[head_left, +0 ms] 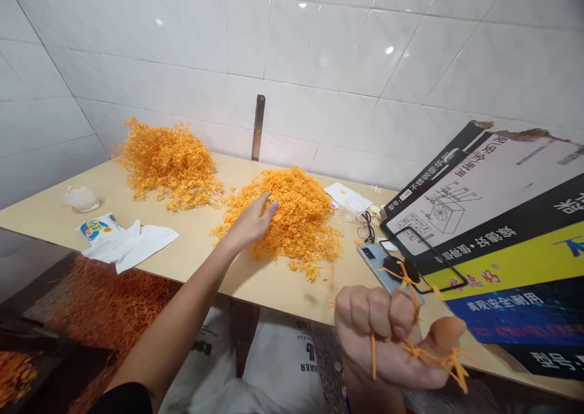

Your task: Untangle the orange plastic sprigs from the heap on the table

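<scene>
Across the table (191, 253) lie two orange flower piles (301, 210), left fingers (260, 206) spread at one, right fingers (379, 309) clenched around stems (373, 354).

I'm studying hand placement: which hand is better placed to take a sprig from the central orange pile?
Probably the left hand: it is right at the central orange pile and looks open. The right hand is farther off, curled around orange stems.
</scene>
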The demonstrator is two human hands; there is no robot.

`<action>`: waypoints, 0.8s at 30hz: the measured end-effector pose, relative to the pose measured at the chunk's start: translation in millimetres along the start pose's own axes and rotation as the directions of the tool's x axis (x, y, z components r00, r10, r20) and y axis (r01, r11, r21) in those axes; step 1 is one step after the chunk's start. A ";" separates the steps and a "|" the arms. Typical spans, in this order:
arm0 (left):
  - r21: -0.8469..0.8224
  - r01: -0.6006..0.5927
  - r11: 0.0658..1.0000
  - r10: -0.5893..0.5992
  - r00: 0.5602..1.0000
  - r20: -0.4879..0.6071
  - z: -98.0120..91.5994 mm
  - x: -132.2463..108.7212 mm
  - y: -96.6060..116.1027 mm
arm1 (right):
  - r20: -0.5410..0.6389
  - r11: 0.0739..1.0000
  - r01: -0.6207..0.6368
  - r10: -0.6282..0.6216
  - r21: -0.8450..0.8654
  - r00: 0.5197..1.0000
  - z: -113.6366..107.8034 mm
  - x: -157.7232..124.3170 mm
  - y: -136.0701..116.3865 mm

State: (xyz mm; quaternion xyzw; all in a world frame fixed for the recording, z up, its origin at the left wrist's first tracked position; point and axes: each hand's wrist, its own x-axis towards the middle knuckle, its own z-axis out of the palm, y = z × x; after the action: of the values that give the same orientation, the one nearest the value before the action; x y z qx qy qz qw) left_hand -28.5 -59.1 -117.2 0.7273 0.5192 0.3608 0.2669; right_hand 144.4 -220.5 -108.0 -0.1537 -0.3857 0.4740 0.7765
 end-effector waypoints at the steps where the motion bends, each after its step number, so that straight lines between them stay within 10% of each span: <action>1: 0.035 -0.030 0.999 0.030 1.000 0.003 -2.6 3.9 0.0 | 0.003 1.000 -0.001 0.001 -0.017 1.000 -0.2 0.4 -0.2; 6: -0.111 -0.095 0.989 0.082 0.990 -0.114 -5.4 -15.1 11.6 | 0.064 0.996 0.004 0.002 -0.089 0.998 2.7 5.3 -2.9; 9: -0.637 0.107 0.763 -0.025 0.990 0.137 15.9 -59.9 26.3 | 0.108 0.999 0.020 -0.016 -0.037 0.994 5.6 8.7 -1.5; 14: -0.825 0.439 0.357 0.005 0.882 0.471 63.5 -115.0 50.4 | 0.146 0.998 -0.021 0.012 0.065 0.989 14.0 11.2 10.2; 21: -0.931 0.232 0.282 -0.259 0.953 0.159 56.5 -98.7 55.9 | 0.100 0.978 -0.204 0.200 0.036 0.975 18.6 -3.1 21.1; 24: -0.889 0.172 0.424 -0.337 0.941 0.021 42.8 -88.5 44.1 | 0.141 0.971 -0.238 0.238 -0.021 0.961 16.6 -7.5 27.4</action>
State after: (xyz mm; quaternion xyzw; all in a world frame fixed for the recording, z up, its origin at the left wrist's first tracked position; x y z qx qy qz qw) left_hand 12.9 -157.5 -131.0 0.3662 0.3821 0.5881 0.6116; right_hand 113.2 -215.3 -117.1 -0.1661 -0.4198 0.5730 0.6840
